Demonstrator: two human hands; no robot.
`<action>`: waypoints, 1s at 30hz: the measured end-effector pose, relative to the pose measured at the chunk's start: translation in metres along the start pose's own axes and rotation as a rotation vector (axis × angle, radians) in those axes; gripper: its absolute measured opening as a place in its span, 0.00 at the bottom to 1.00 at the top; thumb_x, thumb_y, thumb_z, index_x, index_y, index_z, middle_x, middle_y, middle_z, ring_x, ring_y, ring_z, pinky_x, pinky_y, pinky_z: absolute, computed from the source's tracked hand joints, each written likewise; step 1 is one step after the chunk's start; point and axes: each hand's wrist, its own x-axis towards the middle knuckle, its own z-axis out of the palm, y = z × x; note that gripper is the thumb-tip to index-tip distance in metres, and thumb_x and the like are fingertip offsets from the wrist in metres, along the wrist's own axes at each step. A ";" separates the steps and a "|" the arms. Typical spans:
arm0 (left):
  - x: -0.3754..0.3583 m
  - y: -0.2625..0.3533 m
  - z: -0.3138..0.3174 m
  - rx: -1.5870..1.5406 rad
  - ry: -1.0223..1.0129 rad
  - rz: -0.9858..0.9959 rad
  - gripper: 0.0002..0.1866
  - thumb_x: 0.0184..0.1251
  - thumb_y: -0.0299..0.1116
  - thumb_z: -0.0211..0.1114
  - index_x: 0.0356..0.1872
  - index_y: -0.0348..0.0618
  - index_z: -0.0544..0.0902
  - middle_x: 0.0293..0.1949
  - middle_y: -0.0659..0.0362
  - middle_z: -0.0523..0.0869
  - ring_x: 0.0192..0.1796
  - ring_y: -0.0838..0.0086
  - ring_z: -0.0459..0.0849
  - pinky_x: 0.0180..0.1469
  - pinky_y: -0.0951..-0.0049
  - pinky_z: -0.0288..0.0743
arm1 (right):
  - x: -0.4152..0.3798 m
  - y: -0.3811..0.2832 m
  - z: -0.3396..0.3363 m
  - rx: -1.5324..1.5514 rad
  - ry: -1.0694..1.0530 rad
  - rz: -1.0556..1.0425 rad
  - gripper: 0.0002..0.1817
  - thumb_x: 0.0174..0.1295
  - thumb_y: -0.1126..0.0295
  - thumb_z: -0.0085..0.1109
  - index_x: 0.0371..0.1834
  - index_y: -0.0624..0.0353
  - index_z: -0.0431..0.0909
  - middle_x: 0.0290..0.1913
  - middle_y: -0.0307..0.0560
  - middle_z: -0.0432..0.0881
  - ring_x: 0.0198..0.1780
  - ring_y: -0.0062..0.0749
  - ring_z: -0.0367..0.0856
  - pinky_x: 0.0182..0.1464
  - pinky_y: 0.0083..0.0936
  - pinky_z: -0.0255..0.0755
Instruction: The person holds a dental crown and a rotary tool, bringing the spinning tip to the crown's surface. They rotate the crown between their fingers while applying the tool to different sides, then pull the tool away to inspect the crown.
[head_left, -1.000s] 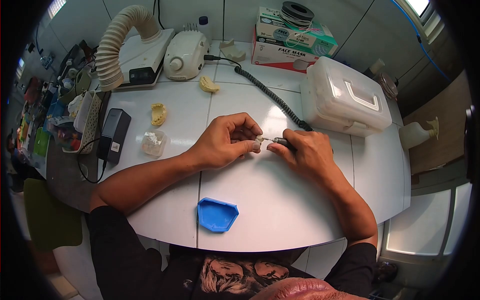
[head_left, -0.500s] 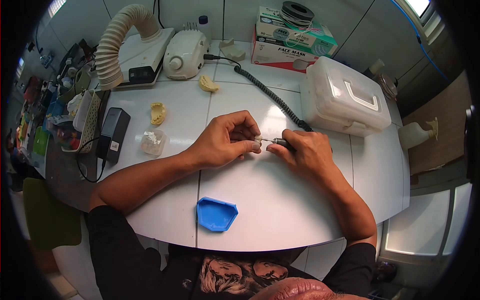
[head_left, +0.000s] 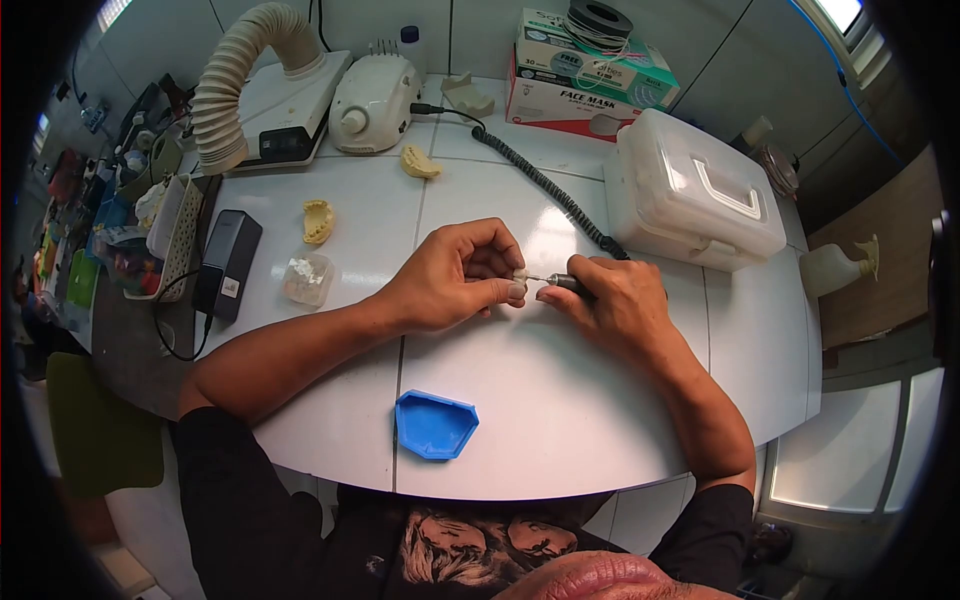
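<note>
Above the middle of the white table, my left hand [head_left: 455, 280] pinches a small whitish dental piece [head_left: 520, 275] between thumb and fingertips; its exact shape is mostly hidden. My right hand [head_left: 620, 300] is closed around a dark rotary handpiece [head_left: 568, 283], held nearly level. The thin metal bur [head_left: 538, 278] at its tip points left and reaches the piece; whether it touches cannot be made out. Left of my hands lie a yellowish dental cast [head_left: 319, 222] and a clear box of small white bits [head_left: 307, 279]. Farther back is a second yellowish cast [head_left: 419, 162].
A blue tray [head_left: 436, 427] lies near the front edge. At the back stand a white control unit [head_left: 375, 105] with a coiled cord [head_left: 540, 185], a ribbed hose [head_left: 222, 95] and face mask boxes [head_left: 590, 75]. A translucent case [head_left: 690, 190] is at right, a black power box [head_left: 228, 265] at left.
The whole view has shifted very slightly. Both hands keep the same grips and nearly the same positions, with the bur still at the whitish piece.
</note>
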 end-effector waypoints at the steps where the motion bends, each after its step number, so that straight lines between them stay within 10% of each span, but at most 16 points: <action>1: 0.000 -0.002 0.000 0.002 0.001 0.012 0.13 0.77 0.26 0.75 0.53 0.42 0.78 0.44 0.58 0.94 0.49 0.77 0.95 0.39 0.78 0.83 | 0.001 0.000 -0.001 0.004 -0.009 -0.004 0.31 0.73 0.37 0.68 0.27 0.55 0.82 0.23 0.47 0.85 0.25 0.51 0.87 0.28 0.47 0.77; 30: 0.000 -0.006 0.005 0.052 0.147 0.072 0.14 0.81 0.26 0.73 0.60 0.39 0.82 0.51 0.57 0.92 0.55 0.71 0.95 0.46 0.78 0.84 | -0.004 0.014 -0.010 0.045 -0.034 0.159 0.35 0.77 0.31 0.59 0.33 0.56 0.86 0.27 0.54 0.90 0.31 0.57 0.91 0.35 0.51 0.82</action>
